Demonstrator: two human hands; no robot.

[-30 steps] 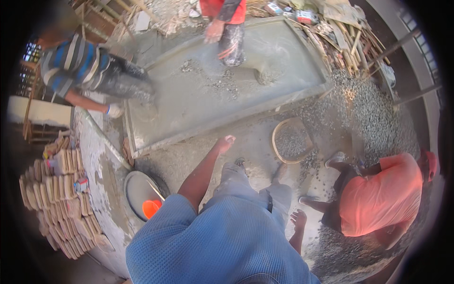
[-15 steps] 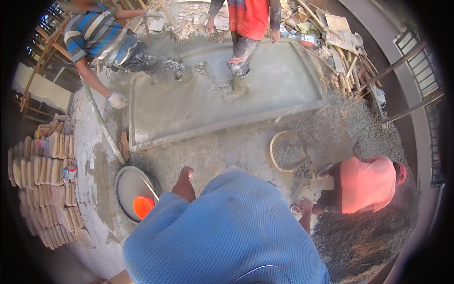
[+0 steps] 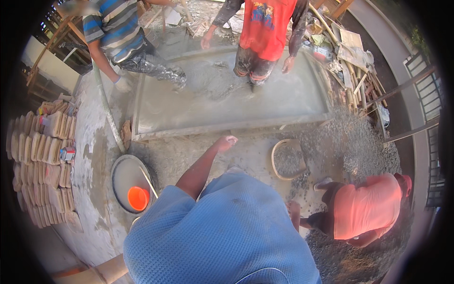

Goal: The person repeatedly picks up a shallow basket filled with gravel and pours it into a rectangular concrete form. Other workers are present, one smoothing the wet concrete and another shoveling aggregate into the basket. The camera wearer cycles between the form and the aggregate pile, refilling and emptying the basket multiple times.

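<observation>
My left hand (image 3: 226,143) reaches forward over the wet floor, just short of the near edge of a shallow mixing trough (image 3: 231,125). Its fingers are loosely bent, and nothing shows in them. Close beside my blue shirt (image 3: 227,222), my right hand (image 3: 293,208) hangs low, near a bending co-worker; its fingers are blurred and partly hidden. Grey wet cement mix (image 3: 189,111) fills the trough. A round basket (image 3: 273,161) holding gravel lies on the floor between my hands and the gravel heap. To the left stands a round black tub (image 3: 118,189) of greyish water with an orange bucket (image 3: 138,198) in it.
Two people stand at the trough, one in a striped shirt (image 3: 118,35), one in a red shirt (image 3: 267,31). A co-worker in pink (image 3: 364,208) bends by gravel (image 3: 369,146). Stacked sacks (image 3: 42,146) line the left; a pole (image 3: 106,109) leans nearby. Scrap wood (image 3: 354,75) lies far right.
My left hand has swung forward and right, away from my side. My right hand has drawn back toward my body. The red-shirted person leans forward, and the pink-shirted person has shifted nearer.
</observation>
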